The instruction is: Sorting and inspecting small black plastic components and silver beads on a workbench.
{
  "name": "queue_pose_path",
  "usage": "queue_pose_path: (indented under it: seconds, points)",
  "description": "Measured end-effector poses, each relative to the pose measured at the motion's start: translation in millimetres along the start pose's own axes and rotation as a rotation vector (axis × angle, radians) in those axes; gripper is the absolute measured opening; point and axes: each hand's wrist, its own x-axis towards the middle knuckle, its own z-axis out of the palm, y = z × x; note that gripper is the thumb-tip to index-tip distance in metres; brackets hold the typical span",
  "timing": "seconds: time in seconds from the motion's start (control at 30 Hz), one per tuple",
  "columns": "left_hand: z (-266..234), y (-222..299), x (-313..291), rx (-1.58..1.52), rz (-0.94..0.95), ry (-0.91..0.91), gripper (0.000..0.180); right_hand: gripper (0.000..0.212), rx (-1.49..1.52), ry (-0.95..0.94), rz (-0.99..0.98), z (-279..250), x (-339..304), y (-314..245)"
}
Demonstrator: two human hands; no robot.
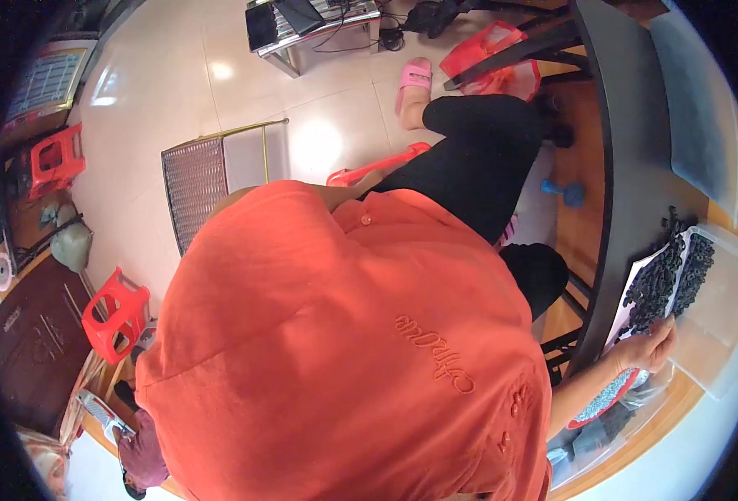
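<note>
My right hand (649, 346) reaches over the table at the right, its fingers curled together at the near edge of a heap of small black pieces (653, 284). Whatever the fingers hold, if anything, is hidden or too small to make out. The heap lies on a white sheet and spreads into a clear plastic tray (720, 305). Below my right wrist sits a red-rimmed container (604, 401) of small pale grey-blue bits. My left forearm shows only as a strip of skin behind my orange shirt (344, 334); the left hand is hidden.
The dark table edge (619, 167) runs along my right side. Red plastic stools (116, 317) and a woven chair (197, 188) stand on the tiled floor at left. A red bag (502, 58) and a blue object (563, 194) lie near the table. Another person (143, 451) appears lower left.
</note>
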Motion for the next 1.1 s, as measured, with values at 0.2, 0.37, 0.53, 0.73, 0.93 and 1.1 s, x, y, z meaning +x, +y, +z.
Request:
queue_pose_path:
  seconds: [0.2, 0.37, 0.53, 0.73, 0.93, 1.1]
  points:
    - [2, -1, 3, 0.012, -0.010, -0.015, 0.025, 0.022, -0.032, -0.005, 0.003, 2, -1, -13]
    - [3, 4, 15, 0.024, -0.005, -0.027, 0.026, 0.021, -0.021, -0.018, 0.008, -1, 0, -2]
    - [5, -1, 22, 0.045, -0.014, -0.044, 0.026, 0.021, 0.050, 0.024, 0.063, 5, -4, -17]
    - [8, -4, 34, 0.070, -0.012, -0.068, 0.027, 0.020, 0.025, 0.017, 0.051, 1, -3, -14]
    - [25, -36, 52, 0.083, -0.027, -0.090, 0.027, 0.019, -0.007, -0.001, 0.028, -1, 2, -3]
    - [18, -21, 82, 0.278, 0.204, -0.025, 0.051, 0.018, -0.081, 0.036, 0.047, -7, -2, 0]
